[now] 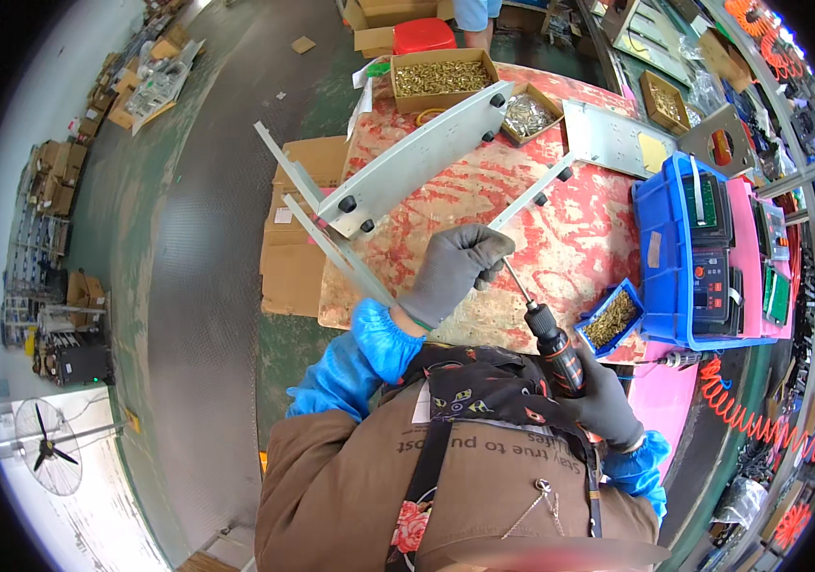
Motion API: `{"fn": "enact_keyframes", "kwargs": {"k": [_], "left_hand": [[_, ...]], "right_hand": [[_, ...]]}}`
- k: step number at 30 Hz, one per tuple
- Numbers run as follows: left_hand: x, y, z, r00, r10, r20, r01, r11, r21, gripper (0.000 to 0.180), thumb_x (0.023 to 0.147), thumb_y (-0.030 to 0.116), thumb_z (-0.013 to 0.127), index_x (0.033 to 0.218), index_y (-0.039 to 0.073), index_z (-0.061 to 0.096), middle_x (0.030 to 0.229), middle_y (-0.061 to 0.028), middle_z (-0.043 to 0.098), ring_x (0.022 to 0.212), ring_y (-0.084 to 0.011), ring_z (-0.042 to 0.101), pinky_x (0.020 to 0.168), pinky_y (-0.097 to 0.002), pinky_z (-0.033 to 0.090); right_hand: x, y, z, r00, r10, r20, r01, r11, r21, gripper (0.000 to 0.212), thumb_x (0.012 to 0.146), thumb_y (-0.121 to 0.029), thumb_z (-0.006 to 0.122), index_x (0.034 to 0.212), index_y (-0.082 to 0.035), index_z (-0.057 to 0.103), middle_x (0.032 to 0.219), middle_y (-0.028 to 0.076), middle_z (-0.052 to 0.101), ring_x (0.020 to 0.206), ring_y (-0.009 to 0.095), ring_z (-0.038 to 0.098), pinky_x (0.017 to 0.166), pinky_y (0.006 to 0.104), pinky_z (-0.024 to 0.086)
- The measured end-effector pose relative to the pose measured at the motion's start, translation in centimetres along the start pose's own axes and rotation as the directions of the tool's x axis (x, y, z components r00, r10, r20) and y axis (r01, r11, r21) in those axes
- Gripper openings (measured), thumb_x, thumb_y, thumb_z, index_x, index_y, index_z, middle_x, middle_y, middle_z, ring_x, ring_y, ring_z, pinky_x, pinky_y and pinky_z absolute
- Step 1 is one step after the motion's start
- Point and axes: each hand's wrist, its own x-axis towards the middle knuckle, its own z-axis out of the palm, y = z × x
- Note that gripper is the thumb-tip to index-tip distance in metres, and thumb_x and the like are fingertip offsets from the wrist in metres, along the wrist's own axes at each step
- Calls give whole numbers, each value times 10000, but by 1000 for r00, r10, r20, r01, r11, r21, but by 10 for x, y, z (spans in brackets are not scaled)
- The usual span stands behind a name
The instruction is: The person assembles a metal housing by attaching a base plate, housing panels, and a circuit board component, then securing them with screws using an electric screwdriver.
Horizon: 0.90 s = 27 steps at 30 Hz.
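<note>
Over the worktop, its red paint scuffed through to a pale, patchy ground, the head view looks down on two hands in matte grey knit gloves, with crinkled blue sleeves behind them. The right hand is wrapped around the electric screwdriver, a black ribbed cylinder at the worktop's near edge; its slim metal shaft slants up and leftward to the left hand. That hand's fingers are bent in beside the shaft's tip; whether they pinch anything I cannot tell.

Close beyond the left glove runs a narrow metal strip with stubby black feet. Farther left, a long, smooth grey metal panel carries similar round feet. Brass-coloured screws fill a shallow cardboard box at the far side and a small blue tray near the screwdriver, beside a glossy blue plastic crate.
</note>
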Motion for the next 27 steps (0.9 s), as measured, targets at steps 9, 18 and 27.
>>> {"fn": "enact_keyframes", "kwargs": {"k": [9,18,27], "left_hand": [[19,34,-1,985,-153,84,145,985,94,314,866,347,626,845,35,654,626,28,535,517,-23,447,446,-181,334],[21,41,-6,972,-234,39,225,961,161,274,865,305,641,864,31,649,664,17,558,567,-43,493,477,-173,366],[8,25,-23,930,-345,-123,329,935,-131,337,884,350,607,886,13,616,642,11,543,529,-47,480,456,-174,372]], "right_hand": [[-5,-16,13,979,114,-170,-128,989,-71,463,672,-125,733,1079,-60,521,816,202,636,793,366,640,640,386,492],[10,-24,10,975,163,-154,-166,986,-4,479,672,-126,756,1087,-53,527,877,188,642,804,344,644,670,357,502],[48,-37,0,984,167,-65,-174,976,-130,501,667,-190,779,1092,-66,543,885,161,645,810,332,644,665,360,513]]}}
